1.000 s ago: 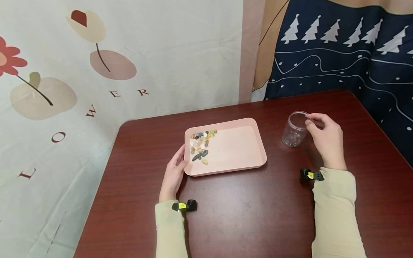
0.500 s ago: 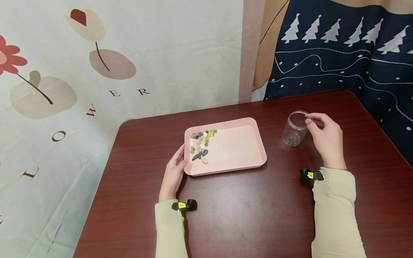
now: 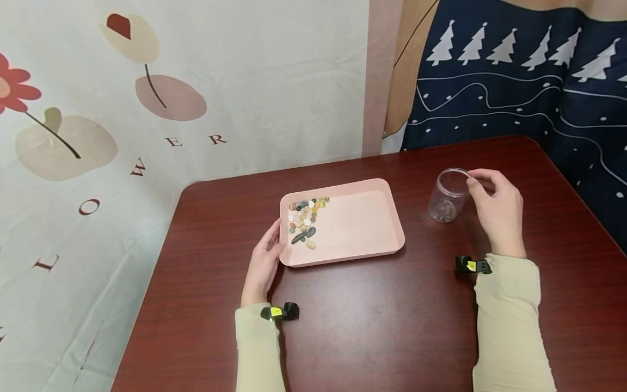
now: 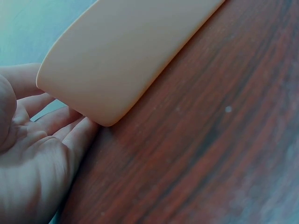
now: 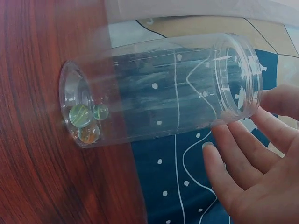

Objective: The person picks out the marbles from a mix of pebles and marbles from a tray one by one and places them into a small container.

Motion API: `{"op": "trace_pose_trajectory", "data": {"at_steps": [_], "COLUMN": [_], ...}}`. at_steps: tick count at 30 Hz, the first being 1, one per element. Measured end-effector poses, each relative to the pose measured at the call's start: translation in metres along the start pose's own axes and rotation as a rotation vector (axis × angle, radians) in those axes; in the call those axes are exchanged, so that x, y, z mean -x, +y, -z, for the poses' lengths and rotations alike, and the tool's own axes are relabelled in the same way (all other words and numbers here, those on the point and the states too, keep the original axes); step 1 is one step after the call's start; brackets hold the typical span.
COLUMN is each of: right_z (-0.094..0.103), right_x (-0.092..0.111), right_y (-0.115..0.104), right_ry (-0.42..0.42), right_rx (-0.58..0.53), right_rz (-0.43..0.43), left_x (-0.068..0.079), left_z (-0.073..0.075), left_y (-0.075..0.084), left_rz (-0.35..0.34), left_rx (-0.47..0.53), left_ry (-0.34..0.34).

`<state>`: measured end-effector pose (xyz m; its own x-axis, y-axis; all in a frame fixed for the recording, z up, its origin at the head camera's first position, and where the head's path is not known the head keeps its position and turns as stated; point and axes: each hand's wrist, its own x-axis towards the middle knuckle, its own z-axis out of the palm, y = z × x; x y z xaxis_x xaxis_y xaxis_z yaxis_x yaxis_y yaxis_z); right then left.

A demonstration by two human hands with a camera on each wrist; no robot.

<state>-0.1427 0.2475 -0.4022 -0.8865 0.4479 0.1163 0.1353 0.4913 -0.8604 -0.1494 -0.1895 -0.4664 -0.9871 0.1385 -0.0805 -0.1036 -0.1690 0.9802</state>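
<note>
A pink tray (image 3: 352, 223) lies on the table with small stones and beads (image 3: 305, 213) gathered at its left end. My left hand (image 3: 262, 268) holds that end, thumb at the rim and fingers along the outside wall; the left wrist view shows several fingertips hidden behind the tray wall (image 4: 121, 60). On the right, a clear jar (image 3: 444, 201) stands upright and uncovered. Three glass marbles (image 5: 80, 115) show at its bottom in the right wrist view. My right hand (image 3: 498, 215) is beside the jar's mouth, fingers loosely extended at the rim, with nothing seen between them.
The dark red wooden table (image 3: 372, 321) carries both tray and jar. A pale flower-print cloth (image 3: 274, 81) hangs behind, and a navy cloth with trees (image 3: 509, 92) hangs at the back right. Each wrist wears a black strap camera (image 3: 291, 311).
My right hand has shifted slightly right, its thumb and fingertips drawing back from over the jar's rim. The left hand, tray and jar stay where they were.
</note>
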Motion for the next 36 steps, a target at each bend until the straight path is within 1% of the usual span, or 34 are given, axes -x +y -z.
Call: {"op": "trace_pose_trajectory", "data": {"at_steps": [10, 19, 28, 36], "right_z": [0.002, 0.004, 0.006, 0.0], "right_x": [0.002, 0.004, 0.006, 0.009], "right_y": [-0.008, -0.013, -0.018, -0.027], "right_ry": [0.104, 0.109, 0.126, 0.153], "right_rx": [-0.067, -0.071, -0.086, -0.147], "right_rz": [0.016, 0.036, 0.056, 0.094], "left_x": [0.0, 0.0, -0.005, -0.006], "left_z": [0.0, 0.002, 0.008, 0.008], "left_y": [-0.001, -0.001, -0.011, -0.014], "left_rz": [-0.004, 0.017, 0.022, -0.003], "left_rx": [0.009, -0.003, 0.044, 0.028], "left_ry": [-0.004, 0.0, 0.008, 0.015]}}
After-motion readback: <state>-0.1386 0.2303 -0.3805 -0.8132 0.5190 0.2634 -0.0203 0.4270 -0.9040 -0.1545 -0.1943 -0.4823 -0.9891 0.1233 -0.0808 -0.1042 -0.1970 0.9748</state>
